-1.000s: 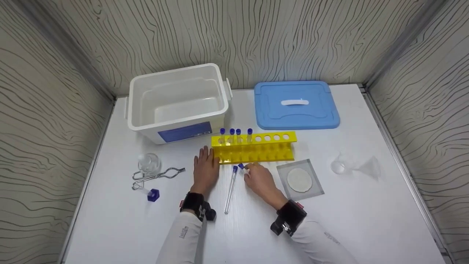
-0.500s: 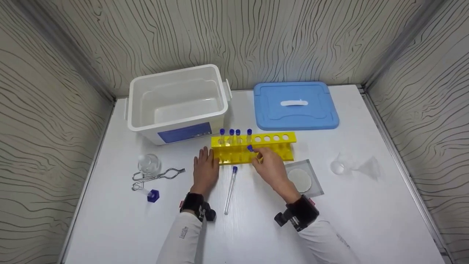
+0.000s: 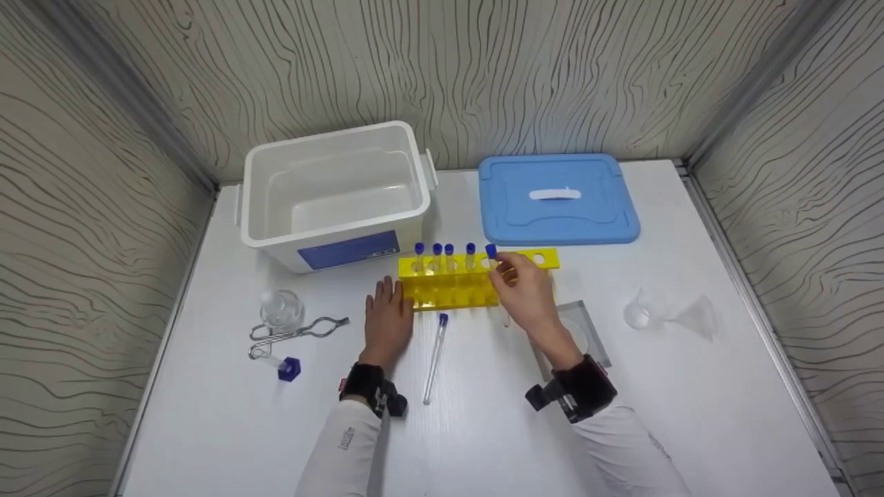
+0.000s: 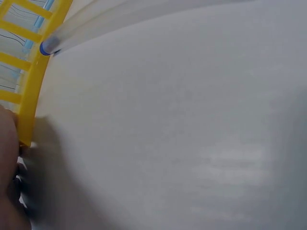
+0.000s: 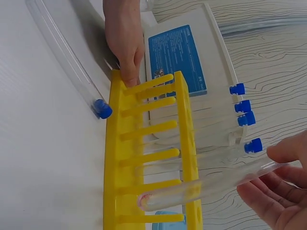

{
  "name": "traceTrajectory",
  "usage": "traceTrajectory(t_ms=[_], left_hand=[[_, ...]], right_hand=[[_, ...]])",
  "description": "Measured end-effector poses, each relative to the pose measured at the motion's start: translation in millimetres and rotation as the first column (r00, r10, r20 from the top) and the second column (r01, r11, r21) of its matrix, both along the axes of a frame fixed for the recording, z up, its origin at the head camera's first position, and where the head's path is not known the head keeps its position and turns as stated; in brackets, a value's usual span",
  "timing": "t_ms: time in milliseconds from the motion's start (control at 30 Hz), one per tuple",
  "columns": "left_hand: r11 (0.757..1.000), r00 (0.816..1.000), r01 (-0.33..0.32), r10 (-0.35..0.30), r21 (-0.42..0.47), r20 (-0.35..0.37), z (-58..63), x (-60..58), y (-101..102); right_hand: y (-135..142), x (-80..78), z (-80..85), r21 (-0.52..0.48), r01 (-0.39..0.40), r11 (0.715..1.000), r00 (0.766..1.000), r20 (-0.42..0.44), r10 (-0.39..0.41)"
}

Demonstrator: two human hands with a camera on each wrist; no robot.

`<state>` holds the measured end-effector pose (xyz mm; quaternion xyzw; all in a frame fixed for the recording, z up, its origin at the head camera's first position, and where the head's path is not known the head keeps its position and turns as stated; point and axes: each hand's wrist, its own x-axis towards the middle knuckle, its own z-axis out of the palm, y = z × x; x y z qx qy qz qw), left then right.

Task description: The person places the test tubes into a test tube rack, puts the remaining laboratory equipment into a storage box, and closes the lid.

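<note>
Pinches a test tube [image 5: 216, 186] near its blue cap [image 3: 491, 250] with the right hand [image 3: 525, 291], presumably to free its bottom, before the yellow test-tube rack [image 3: 449, 291], apparently steadying its end with the straight-fingered left hand [image 3: 387, 324]

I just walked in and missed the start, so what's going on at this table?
A person's right hand holds a blue-capped test tube tilted at the yellow rack, not yet seated in it. The left hand touches the rack's left end. Four capped tubes stand in the rack, and another capped tube lies on the table in front.
</note>
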<state>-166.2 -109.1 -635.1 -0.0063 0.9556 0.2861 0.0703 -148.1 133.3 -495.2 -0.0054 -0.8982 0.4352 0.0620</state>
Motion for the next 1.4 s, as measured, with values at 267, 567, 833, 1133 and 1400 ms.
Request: traceTrajectory(t_ms=[267,567,833,1133,1400], left_hand=[[1.000,1.000,-0.003,0.003,0.006,-0.003,1.3,0.5,1],[1.000,0.999,0.008,-0.008,-0.008,-0.037,1.9,0.9,0],[1.000,0.997,0.014,-0.015,-0.011,-0.076,1.5,0.9,0],[1.000,0.998,0.010,-0.010,-0.007,-0.055,1.7,1.1,0],[1.000,0.999,0.003,-0.003,0.009,-0.049,0.3,0.8,0]], right_hand=[[6,-6.8,15.7,-0.117,-0.006,0.993,0.995,-0.101,-0.006],[11,-16.2,23.9,-0.184,-0.049,0.982,0.968,-0.252,0.001],[13,-19.0,23.6,-0.217,-0.044,0.975,0.969,-0.247,-0.011],[11,-28.1,15.2,-0.228,-0.071,0.971,0.960,-0.282,0.004],[11,-35.8,1.7,-0.208,-0.074,0.975,0.968,-0.251,0.020]])
